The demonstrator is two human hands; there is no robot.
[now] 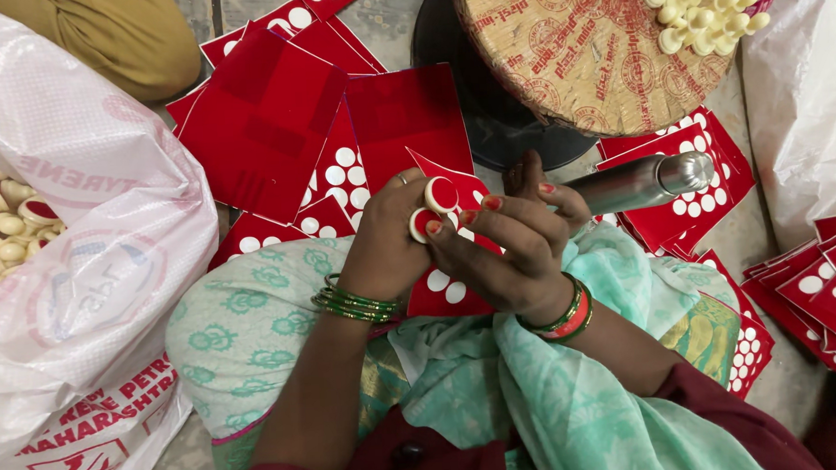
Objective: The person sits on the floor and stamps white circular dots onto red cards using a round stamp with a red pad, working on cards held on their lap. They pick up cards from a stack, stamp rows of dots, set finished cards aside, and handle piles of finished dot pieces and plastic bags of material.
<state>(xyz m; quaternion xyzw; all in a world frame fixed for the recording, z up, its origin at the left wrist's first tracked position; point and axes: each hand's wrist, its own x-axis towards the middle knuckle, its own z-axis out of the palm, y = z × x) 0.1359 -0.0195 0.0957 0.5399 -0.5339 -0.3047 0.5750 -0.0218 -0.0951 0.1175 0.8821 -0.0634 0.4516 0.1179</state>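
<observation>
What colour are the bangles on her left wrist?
Green, with thin gold lines. The bangles show best in the head view, just below the left hand.

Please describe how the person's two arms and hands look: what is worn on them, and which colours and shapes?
The left hand has a thin ring on one finger and a stack of slim green bangles at the wrist. The right hand has red-painted fingernails and green bangles with one orange-red bangle at the wrist. Both forearms are bare; dark maroon sleeves begin near the elbows.
</observation>
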